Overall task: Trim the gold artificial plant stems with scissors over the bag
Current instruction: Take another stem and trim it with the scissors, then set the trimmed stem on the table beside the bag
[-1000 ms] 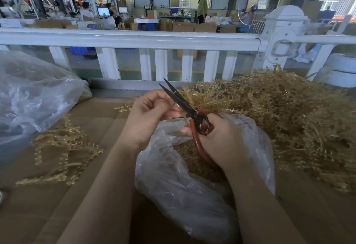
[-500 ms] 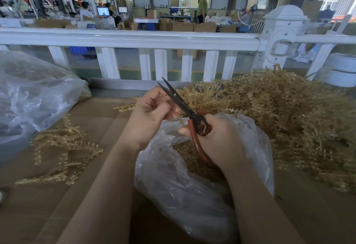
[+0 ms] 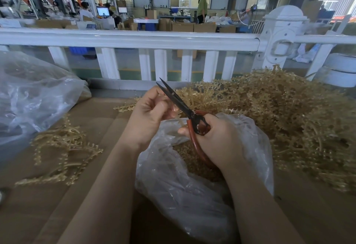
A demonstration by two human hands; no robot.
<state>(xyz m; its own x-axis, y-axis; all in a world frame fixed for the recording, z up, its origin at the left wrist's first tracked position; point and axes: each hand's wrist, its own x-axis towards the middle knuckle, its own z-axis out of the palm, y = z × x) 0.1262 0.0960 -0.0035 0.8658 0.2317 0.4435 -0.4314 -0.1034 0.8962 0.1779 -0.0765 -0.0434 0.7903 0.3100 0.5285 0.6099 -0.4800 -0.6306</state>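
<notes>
Little has changed over the last second: scissors (image 3: pixel 185 108) sit a touch higher at frame centre, blades barely parted. Right hand (image 3: pixel 217 139) grips the red handles; left hand (image 3: pixel 152 114) pinches a gold stem (image 3: pixel 178 117) above the bag (image 3: pixel 192 195). Likely between snips; big pile (image 3: pixel 279 112) at right awaits.

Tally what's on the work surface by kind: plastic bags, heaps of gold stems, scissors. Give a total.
Plastic bags: 2, the open bag under the hands and the large bag at left
Heaps of gold stems: 2, the big pile at right and the small pile at left
Scissors: 1
Total: 5
</notes>
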